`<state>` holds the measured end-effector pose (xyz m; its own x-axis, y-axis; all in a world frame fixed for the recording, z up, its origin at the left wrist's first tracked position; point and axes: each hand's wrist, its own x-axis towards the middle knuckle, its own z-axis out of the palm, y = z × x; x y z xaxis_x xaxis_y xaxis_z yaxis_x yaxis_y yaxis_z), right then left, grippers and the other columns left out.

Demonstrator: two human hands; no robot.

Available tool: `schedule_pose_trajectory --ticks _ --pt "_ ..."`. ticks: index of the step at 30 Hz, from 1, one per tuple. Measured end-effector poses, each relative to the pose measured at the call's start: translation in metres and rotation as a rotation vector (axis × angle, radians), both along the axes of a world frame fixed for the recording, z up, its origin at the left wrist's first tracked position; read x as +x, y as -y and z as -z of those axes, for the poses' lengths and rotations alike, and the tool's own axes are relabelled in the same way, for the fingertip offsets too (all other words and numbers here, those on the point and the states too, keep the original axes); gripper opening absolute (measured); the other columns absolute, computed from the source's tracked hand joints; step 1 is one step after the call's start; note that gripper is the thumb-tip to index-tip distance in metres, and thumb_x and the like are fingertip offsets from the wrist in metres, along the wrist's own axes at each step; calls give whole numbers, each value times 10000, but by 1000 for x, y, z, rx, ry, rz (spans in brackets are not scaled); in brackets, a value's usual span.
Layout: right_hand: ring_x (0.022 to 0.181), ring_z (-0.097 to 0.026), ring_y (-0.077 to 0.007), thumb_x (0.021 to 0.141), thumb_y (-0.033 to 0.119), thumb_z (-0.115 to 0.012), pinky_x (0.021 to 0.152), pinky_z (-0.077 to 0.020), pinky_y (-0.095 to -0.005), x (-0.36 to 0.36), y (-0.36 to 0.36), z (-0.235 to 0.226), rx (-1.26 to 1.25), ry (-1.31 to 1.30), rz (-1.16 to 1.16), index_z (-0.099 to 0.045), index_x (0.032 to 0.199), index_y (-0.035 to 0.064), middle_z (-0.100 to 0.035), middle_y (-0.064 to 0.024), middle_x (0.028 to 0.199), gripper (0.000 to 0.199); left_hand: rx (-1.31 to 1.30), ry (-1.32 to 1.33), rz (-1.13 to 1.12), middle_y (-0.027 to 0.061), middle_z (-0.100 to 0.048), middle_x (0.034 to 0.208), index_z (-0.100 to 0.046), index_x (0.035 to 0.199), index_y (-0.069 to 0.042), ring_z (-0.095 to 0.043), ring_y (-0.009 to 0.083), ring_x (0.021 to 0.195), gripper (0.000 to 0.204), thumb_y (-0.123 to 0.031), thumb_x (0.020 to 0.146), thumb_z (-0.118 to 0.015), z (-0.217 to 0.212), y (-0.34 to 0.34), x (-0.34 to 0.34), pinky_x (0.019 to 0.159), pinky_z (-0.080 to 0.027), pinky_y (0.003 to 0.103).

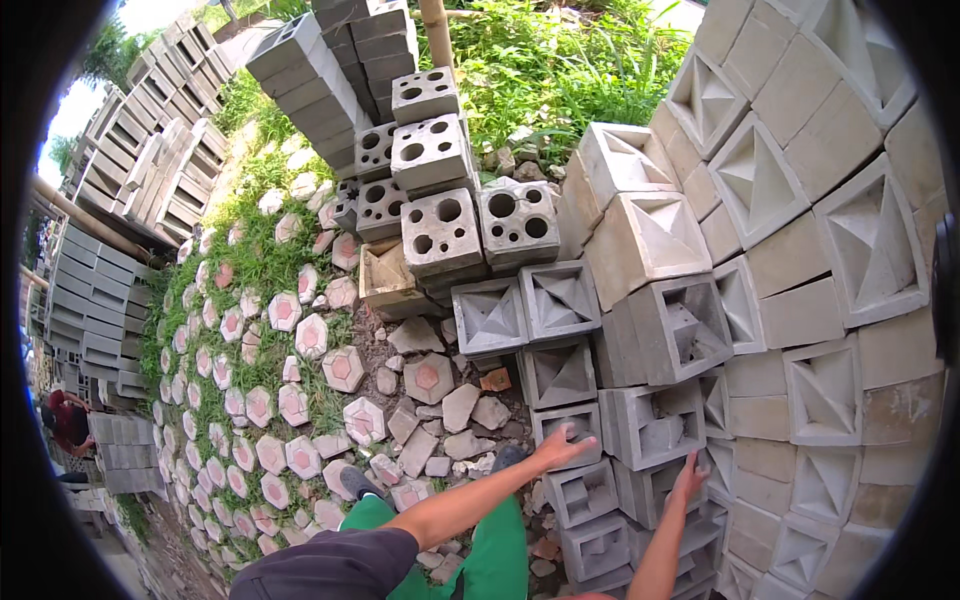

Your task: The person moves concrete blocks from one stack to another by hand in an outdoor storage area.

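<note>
My left hand point(566, 449) reaches across with its fingers spread, in front of a small grey block point(582, 419) with a recessed face. To its right, on the stack, sits a larger grey hollow concrete block point(655, 424). Beside that block's lower right edge is my right hand point(688, 478), fingers stretched out and pointing up. The larger block stands between my two hands; whether either palm touches it I cannot tell. More hollow blocks point(590, 490) lie stacked under my hands.
Concrete blocks with round holes point(440, 230) stand stacked ahead. A tall wall of patterned blocks point(800, 270) rises on the right. Hexagonal pavers point(303, 455) and rubble point(418, 453) cover the ground on the left. Another person point(68, 425) is by grey stacks at far left.
</note>
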<state>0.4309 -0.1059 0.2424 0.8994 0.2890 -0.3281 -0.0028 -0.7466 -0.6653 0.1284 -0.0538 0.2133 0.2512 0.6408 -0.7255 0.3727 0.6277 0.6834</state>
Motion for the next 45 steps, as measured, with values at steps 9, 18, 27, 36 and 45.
schedule_pose_trajectory --ticks 9,18,27,36,45 --pt "1070 -524 -272 703 7 -661 962 -393 -373 53 -32 88 317 59 -40 -391 1269 -10 -498 -166 1219 628 171 -238 53 285 -469 1295 -183 1392 39 -494 378 1187 1039 -524 694 -706 69 -71 167 981 -417 416" --pt "1079 -544 -301 661 -7 -620 941 -425 -387 49 -39 85 513 -327 254 -444 1255 8 -557 -144 1155 620 104 -248 -345 192 -662 968 -253 1408 -19 -614 317 1011 1019 -635 699 -651 47 -63 176 885 -452 389" --pt "1060 -551 -340 618 -58 -546 919 -463 -447 27 20 123 712 -517 414 -442 1225 22 -536 -139 1177 621 111 155 -276 162 -589 1183 -403 1300 3 -561 264 1086 696 -417 808 -659 39 -64 153 934 -413 344" --pt "1145 -480 -315 639 -10 -564 972 -396 -436 -152 96 -3 489 -441 222 -395 1278 60 -487 -130 1248 665 -122 691 -906 87 -586 1150 -439 1314 -19 -554 195 983 735 -603 869 -493 82 113 -16 911 -412 299" --pt "1012 -538 -292 557 -103 -551 859 -465 -418 -318 153 -29 227 -854 -91 -488 1198 62 -558 -91 1107 666 -293 827 -1425 152 -589 1198 -552 1211 -6 -556 302 1083 785 -682 858 -363 26 240 -215 972 -415 403"
